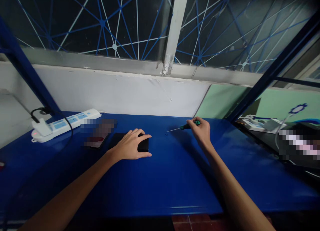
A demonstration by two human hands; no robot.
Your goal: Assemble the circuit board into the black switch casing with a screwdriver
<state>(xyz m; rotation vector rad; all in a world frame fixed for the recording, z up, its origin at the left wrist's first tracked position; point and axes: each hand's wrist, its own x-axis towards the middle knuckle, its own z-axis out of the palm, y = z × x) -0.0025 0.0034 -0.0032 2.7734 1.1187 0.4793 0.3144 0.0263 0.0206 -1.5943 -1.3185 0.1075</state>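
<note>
My left hand point(130, 144) lies over a flat black rectangular object point(143, 145) on the blue table point(150, 184). Its thumb is along the near edge and the fingers reach over the far side, gripping it; the palm hides much of the object, so its kind is unclear. In my right hand point(201, 131) is a screwdriver point(185, 126) with a green and black handle, its thin shaft slanting down to the left. Beside the tip, a few tiny dark bits point(166, 134), perhaps screws, rest on the table.
A white power strip point(67, 123) with a plug and black cable point(71, 124) stands at the back left. Near it lies a phone-like slab point(101, 134), partly blurred out. Blue frame posts point(250, 94) rise on both sides. Clutter point(295, 141) covers the neighbouring surface at right.
</note>
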